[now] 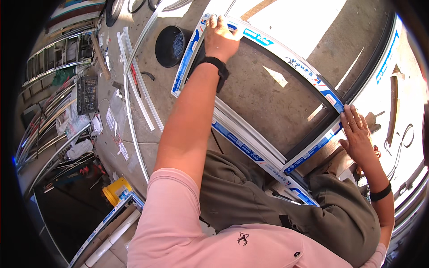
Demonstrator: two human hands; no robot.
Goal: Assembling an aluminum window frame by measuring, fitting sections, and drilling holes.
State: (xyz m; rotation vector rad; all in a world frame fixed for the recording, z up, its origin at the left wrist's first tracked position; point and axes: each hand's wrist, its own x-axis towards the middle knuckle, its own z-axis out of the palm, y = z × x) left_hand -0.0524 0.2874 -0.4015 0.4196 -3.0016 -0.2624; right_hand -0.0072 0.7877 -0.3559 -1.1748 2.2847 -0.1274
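Nearest cam: pink shirt [170, 223] & dk olive trousers [263, 196], legs bent. Taped alum. window frame [286, 56] sits just past the lap, running away from the body — white profile w/ blue-printed protective film. Its near rail [250, 151] is closest to the knees; what holds the frame up is hidden.

R hand [356, 134] lies on the frame's R far corner, fingers straight & close tog., thumb apart — laid flat, not clamped. Blk wristband [380, 193] on that arm. L hand [222, 39], farther out, is over the far L corner, fingers tog. & bent onto the film; underside hidden, so can't tell if it's clamped on the rail. Blk wrist strap [218, 67] on that arm.

Off to the L, low: white tube [111, 239] beside a film-covered profile [96, 234], then yellow bucket [117, 191]. Farther, L of the frame: long white strips [142, 91] on concrete floor [149, 107], a red-handled tool [134, 79] btwn/against them, & blk plastic crate [87, 94]. Near the frame's far L corner: blk tub [164, 47] w/ screws or nails [178, 44] inside, can't tell which. Farthest, top L: dk coil or tire [114, 11], partly cut off.
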